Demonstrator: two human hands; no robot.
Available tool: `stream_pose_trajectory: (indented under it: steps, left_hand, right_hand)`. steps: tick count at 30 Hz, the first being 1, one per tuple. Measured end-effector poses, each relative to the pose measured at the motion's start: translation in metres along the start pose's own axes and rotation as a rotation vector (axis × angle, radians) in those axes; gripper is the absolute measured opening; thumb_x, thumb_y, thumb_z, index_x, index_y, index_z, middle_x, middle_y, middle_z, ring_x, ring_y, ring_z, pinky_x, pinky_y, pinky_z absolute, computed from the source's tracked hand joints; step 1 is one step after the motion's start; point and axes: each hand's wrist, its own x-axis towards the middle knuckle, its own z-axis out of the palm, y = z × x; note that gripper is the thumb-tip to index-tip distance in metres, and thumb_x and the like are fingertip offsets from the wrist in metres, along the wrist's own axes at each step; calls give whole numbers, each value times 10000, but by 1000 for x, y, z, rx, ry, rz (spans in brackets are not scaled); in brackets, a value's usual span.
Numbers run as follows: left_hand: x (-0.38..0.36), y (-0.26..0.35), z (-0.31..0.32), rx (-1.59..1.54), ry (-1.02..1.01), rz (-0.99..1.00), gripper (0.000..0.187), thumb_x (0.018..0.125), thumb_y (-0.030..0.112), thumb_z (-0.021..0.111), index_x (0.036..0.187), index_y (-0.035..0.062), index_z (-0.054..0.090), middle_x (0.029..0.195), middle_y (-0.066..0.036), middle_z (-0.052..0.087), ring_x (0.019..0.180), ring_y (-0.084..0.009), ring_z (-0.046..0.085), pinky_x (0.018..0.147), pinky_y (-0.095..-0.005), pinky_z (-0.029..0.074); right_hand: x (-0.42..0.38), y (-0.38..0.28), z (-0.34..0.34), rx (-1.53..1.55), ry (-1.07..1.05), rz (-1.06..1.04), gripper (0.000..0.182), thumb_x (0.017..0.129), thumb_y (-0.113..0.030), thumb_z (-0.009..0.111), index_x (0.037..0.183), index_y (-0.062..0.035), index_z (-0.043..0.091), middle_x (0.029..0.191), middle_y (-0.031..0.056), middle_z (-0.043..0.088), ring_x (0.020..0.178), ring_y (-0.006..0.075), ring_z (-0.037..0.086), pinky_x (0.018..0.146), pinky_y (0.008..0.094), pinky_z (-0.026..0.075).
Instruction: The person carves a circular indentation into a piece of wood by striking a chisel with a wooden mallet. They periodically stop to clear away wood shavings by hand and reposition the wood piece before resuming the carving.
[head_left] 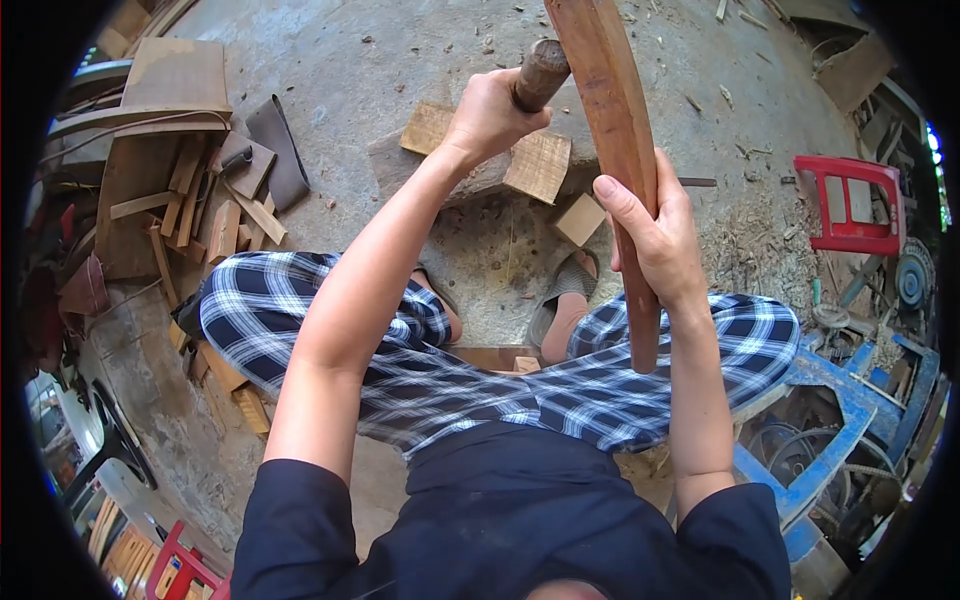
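My left hand [492, 120] is closed around a round wooden handle [541, 76]. Its blunt end points up and to the right, close to a long curved piece of wood [612, 105]. Whatever the handle may be joined to is hidden. My right hand [655, 240] grips the curved wood near its lower part, thumb across the top face. The piece is reddish brown and slants from the top of the view down to my right thigh. Below my hands lie wooden blocks [538, 166] on a low slab [480, 186], with a smaller block [580, 220] beside it.
Wood offcuts [190, 195] and a dark strip [278, 150] are piled at left. On the right are a red plastic stool [855, 205] and a blue metal frame [820, 430] with machine parts. Shavings litter the concrete floor [330, 60]. My sandalled feet flank the slab.
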Motion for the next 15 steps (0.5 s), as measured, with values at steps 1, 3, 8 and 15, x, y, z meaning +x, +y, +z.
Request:
stream_pose_trajectory:
  steps: [1, 3, 8, 15]
  left_hand:
    - [0, 1, 0, 11, 7, -13, 272, 790, 195, 794, 991, 28, 720, 860, -160, 737, 767, -226, 706, 758, -371, 556]
    - [1, 2, -1, 20, 10, -25, 268, 792, 193, 795, 990, 29, 720, 857, -158, 738, 760, -215, 702, 757, -369, 557]
    - [4, 1, -3, 29, 18, -15, 275, 792, 196, 801, 990, 25, 719, 849, -159, 738, 760, -213, 704, 757, -368, 558]
    - [-1, 0, 0, 67, 4, 3, 280, 795, 201, 802, 977, 7, 714, 850, -161, 738, 766, -219, 712, 749, -365, 556]
  right_hand:
    - [0, 0, 0, 0, 5, 0, 559, 904, -417, 744, 1214, 5, 547, 842, 75, 611, 521, 111, 579, 430, 252, 479]
    - [0, 1, -1, -1, 9, 7, 567, 896, -427, 748, 1207, 2, 547, 815, 69, 606, 518, 115, 581, 433, 254, 482]
    - [-1, -1, -1, -6, 15, 10, 579, 886, -439, 754, 1203, -1, 546, 791, 60, 597, 522, 121, 586, 438, 257, 489]
    - [-1, -1, -1, -5, -18, 15, 608, 883, -458, 755, 1223, 1, 545, 790, 61, 598, 552, 124, 598, 444, 261, 494]
